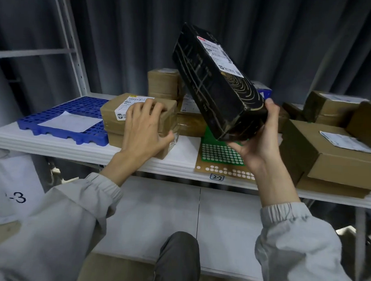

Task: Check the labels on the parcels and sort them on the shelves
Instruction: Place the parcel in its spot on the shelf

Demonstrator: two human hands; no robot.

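White shelf, right hand gripping black parcel, left hand spread on brown parcel

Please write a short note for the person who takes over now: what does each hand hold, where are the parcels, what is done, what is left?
Right hand holds the black parcel tilted above the shelf, label facing up.
Left hand rests open on a brown parcel beside the blue tray.
More brown parcels lie at the back and right.
Done: cannot tell.
Left: read the label, shelve the black parcel.
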